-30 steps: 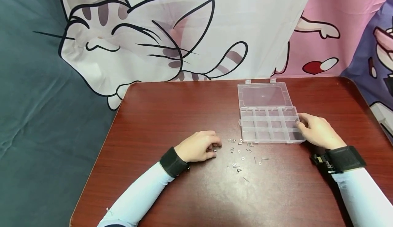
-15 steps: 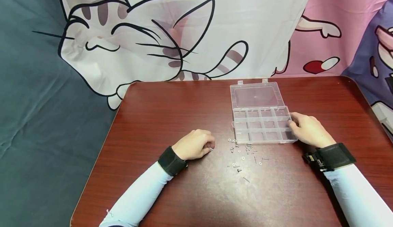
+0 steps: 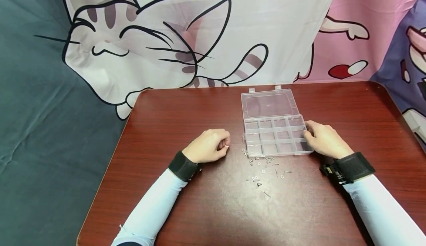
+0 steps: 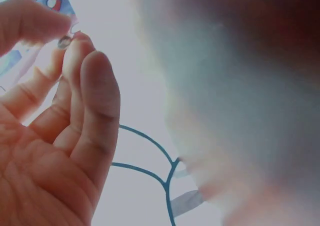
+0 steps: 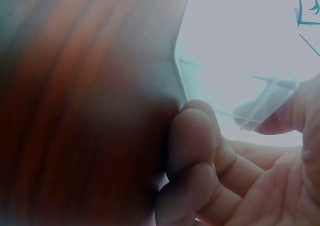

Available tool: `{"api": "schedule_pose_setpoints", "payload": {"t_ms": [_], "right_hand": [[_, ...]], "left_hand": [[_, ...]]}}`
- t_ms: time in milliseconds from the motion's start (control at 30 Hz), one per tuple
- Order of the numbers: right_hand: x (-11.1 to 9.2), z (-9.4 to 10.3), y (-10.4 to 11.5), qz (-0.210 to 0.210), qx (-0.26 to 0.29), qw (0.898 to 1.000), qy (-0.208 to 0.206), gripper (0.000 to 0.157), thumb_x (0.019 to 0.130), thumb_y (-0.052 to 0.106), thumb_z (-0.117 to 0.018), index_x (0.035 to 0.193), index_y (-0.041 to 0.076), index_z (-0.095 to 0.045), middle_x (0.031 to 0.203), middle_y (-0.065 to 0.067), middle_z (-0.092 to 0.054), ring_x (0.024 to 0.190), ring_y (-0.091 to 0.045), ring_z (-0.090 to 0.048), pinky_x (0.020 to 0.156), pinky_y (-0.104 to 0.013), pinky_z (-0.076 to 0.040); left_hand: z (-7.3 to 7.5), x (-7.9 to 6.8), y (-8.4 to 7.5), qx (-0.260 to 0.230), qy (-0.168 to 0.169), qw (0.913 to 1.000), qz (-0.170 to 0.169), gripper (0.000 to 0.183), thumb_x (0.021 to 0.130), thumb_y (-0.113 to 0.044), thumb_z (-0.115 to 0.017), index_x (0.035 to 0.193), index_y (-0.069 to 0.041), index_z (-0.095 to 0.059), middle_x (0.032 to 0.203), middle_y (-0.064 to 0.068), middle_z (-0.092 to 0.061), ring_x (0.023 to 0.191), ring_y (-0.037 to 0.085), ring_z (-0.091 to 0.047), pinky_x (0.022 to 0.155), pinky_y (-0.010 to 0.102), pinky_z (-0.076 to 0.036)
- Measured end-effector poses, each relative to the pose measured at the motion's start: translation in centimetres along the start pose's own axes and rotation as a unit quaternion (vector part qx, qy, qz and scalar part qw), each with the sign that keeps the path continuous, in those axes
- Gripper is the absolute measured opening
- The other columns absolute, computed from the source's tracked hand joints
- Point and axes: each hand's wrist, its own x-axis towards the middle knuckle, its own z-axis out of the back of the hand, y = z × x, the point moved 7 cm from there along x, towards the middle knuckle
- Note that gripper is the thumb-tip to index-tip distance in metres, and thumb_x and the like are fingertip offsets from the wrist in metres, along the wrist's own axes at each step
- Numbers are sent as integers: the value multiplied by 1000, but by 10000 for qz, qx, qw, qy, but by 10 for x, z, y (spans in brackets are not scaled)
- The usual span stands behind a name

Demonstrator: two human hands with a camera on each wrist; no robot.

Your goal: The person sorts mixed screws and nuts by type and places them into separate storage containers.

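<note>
My left hand (image 3: 208,145) is raised to the left of a clear plastic compartment box (image 3: 276,129). Between its thumb and fingertips it pinches a small metal screw (image 4: 64,42), whose round end shows in the left wrist view. The box lies with its lid (image 3: 271,104) folded back, and its compartments look bare. My right hand (image 3: 327,138) holds the box by its right side, with the thumb on the inside of the clear wall (image 5: 270,98) and the other fingers curled outside. Loose screws (image 3: 259,184) and washers (image 3: 263,171) lie in front of the box.
The brown wooden table (image 3: 173,116) runs back to a hanging cloth (image 3: 286,24) printed with cartoon animals. Several small metal pieces lie right against the box's front left corner. Dark bands (image 3: 184,165) wrap both wrists.
The box has slid left along with my right hand, pushing some washers at its front left corner. My left hand has picked up the screw and moved back, away from me.
</note>
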Motion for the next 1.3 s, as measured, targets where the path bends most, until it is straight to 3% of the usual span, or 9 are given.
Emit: {"api": "schedule_pose_setpoints", "payload": {"t_ms": [200,567,767,1000,1300], "right_hand": [[3,-4,7,109,31,9999,4,41,101,15,-54,137,-6,-57,106,-24,-73,84,-30,-67,77,-53,-53],[5,-5,7,159,29,9999,2,41,101,16,-52,136,-3,-57,97,-17,-72,79,-26,-63,72,-44,-50],[7,-6,6,103,68,9999,8,42,101,17,-51,137,-3,-56,105,-21,-73,85,-31,-67,76,-50,-53],[7,-6,7,104,99,9999,22,41,102,17,-52,137,-3,-56,106,-22,-72,86,-30,-67,77,-50,-53],[4,-5,6,87,56,9999,25,41,102,17,-53,138,-2,-57,99,-17,-72,83,-28,-66,76,-49,-52]], "left_hand": [[11,20,-5,-51,-259,9996,-112,12,86,-5,-66,86,-16,-62,79,-5,-58,71,3,-54,66,21,-47],[13,75,-4,75,-253,9997,-12,7,87,-9,-63,89,-16,-64,83,-6,-59,76,5,-56,70,23,-48],[11,98,-2,280,-231,9993,30,8,86,-10,-63,88,-17,-61,83,-4,-58,77,8,-54,71,25,-45],[11,110,-2,333,-220,9992,33,8,87,-9,-62,89,-17,-62,83,-4,-56,77,9,-53,71,24,-44],[14,111,-5,257,-181,9995,76,8,87,-8,-62,89,-16,-63,85,-3,-59,76,8,-54,71,24,-45]]}}
